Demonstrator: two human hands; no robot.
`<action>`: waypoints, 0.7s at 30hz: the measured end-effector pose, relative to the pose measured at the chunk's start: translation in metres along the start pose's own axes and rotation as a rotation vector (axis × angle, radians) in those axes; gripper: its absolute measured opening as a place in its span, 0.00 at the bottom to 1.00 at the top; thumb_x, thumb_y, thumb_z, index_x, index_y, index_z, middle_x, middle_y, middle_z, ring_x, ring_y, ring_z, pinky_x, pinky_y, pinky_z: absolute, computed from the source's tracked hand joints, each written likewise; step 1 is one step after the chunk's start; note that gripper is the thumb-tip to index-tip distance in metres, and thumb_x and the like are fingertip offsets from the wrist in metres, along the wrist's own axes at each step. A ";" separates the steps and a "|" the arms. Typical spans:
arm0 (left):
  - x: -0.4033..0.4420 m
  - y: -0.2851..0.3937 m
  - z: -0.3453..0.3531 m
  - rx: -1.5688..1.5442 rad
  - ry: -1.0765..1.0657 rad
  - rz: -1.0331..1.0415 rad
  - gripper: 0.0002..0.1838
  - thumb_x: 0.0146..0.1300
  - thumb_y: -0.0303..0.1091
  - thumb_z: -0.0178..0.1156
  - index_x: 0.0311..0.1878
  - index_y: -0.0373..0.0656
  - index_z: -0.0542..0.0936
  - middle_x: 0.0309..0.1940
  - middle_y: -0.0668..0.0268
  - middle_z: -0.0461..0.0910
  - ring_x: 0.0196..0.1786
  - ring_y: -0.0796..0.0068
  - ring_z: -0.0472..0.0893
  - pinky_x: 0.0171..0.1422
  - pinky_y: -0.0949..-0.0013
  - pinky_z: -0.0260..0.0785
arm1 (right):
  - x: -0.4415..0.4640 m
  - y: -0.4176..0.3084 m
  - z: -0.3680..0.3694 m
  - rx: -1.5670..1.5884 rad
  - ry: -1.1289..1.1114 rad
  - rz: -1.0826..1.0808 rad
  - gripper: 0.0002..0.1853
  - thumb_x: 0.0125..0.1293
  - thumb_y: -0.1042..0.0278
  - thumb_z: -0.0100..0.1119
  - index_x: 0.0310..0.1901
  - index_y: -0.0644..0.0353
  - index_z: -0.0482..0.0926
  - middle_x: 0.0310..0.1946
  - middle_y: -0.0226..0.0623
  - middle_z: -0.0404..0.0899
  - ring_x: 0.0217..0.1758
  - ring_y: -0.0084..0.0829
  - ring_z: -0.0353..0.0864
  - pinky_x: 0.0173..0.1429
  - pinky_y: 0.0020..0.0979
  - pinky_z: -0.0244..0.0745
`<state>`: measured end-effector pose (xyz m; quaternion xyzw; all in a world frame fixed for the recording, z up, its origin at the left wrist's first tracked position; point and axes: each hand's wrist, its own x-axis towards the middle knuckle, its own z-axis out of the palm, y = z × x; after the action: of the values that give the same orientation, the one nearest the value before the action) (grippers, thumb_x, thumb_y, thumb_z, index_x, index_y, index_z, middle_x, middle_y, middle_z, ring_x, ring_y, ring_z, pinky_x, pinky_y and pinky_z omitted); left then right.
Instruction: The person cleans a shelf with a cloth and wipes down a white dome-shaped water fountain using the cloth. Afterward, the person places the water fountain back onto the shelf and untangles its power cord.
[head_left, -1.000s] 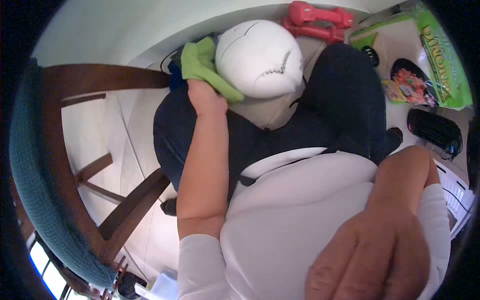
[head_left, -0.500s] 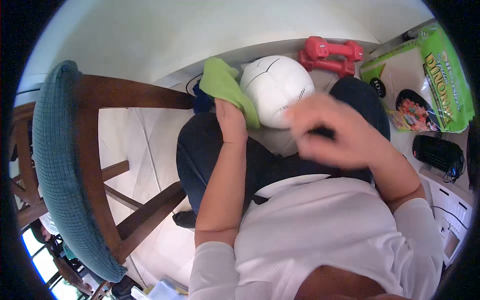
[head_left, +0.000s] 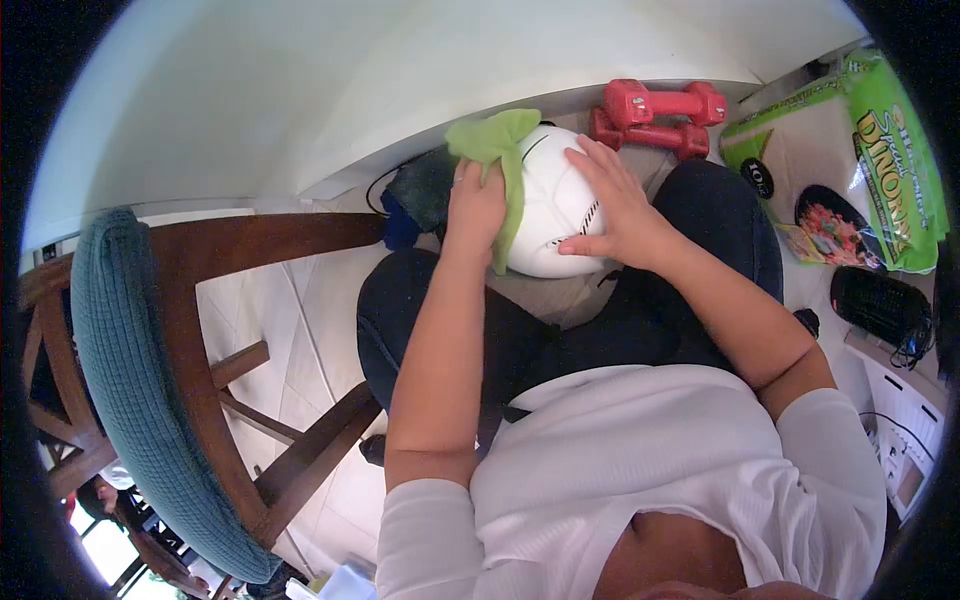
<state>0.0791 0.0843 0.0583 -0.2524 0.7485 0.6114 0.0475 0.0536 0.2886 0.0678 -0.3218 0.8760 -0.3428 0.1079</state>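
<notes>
A white ball (head_left: 548,215) with dark stitch-like lines rests on the floor between my bent legs. My left hand (head_left: 476,208) holds a green cloth (head_left: 508,150) against the ball's left side, its fingers partly hidden by the cloth. On the ball's right side lies my right hand (head_left: 622,208), fingers spread and palm against the surface, gripping nothing.
Two red dumbbells (head_left: 660,104) lie by the wall behind the ball. To the right are a green rice bag (head_left: 905,180) and a black device (head_left: 880,303). A wooden chair (head_left: 190,340) with a teal cushion stands at left. Dark cloths (head_left: 420,195) lie beside the ball.
My right hand has come up from low at the right onto the ball. My left hand has brought the green cloth over the ball's left side.
</notes>
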 end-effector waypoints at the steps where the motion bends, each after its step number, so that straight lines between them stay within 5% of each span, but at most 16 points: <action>1: 0.003 -0.005 -0.004 -0.143 -0.057 -0.059 0.26 0.61 0.41 0.52 0.62 0.44 0.67 0.63 0.54 0.63 0.67 0.58 0.61 0.67 0.66 0.56 | 0.000 -0.001 0.000 0.003 -0.008 0.002 0.55 0.38 0.42 0.71 0.67 0.55 0.54 0.69 0.48 0.46 0.72 0.53 0.44 0.68 0.56 0.45; 5: -0.003 -0.003 -0.019 0.013 -0.249 0.037 0.27 0.59 0.39 0.52 0.63 0.43 0.66 0.67 0.56 0.58 0.68 0.59 0.60 0.67 0.66 0.55 | 0.002 -0.009 -0.004 0.003 -0.047 0.018 0.55 0.39 0.44 0.71 0.67 0.56 0.53 0.69 0.49 0.45 0.72 0.51 0.43 0.70 0.51 0.43; 11: 0.001 0.012 0.004 0.185 0.092 0.096 0.22 0.58 0.38 0.52 0.56 0.40 0.71 0.61 0.54 0.64 0.61 0.56 0.66 0.62 0.61 0.59 | 0.002 -0.010 -0.003 0.008 -0.055 0.037 0.55 0.39 0.46 0.72 0.67 0.56 0.52 0.69 0.48 0.45 0.73 0.50 0.42 0.71 0.48 0.42; 17: 0.012 -0.009 -0.013 -0.426 -0.072 -0.275 0.21 0.58 0.37 0.53 0.55 0.40 0.71 0.57 0.52 0.66 0.60 0.53 0.66 0.62 0.60 0.58 | 0.004 -0.014 -0.006 0.006 -0.072 0.059 0.55 0.38 0.46 0.72 0.67 0.57 0.53 0.69 0.48 0.45 0.73 0.50 0.42 0.72 0.47 0.41; 20: -0.006 -0.019 -0.014 0.142 -0.064 0.309 0.23 0.56 0.37 0.56 0.56 0.42 0.72 0.57 0.51 0.67 0.60 0.52 0.66 0.63 0.59 0.58 | 0.003 -0.010 -0.005 0.026 -0.050 0.028 0.55 0.37 0.46 0.73 0.67 0.56 0.54 0.69 0.49 0.46 0.72 0.52 0.43 0.71 0.50 0.43; 21: -0.006 -0.017 -0.012 0.171 -0.043 0.306 0.24 0.55 0.37 0.57 0.56 0.43 0.72 0.57 0.51 0.67 0.61 0.52 0.66 0.64 0.59 0.58 | 0.002 -0.008 -0.004 0.036 -0.044 0.013 0.55 0.37 0.45 0.73 0.67 0.55 0.54 0.69 0.49 0.46 0.72 0.53 0.44 0.70 0.52 0.44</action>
<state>0.0940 0.0731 0.0485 -0.1175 0.8264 0.5507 -0.0087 0.0543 0.2849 0.0762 -0.3215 0.8691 -0.3507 0.1351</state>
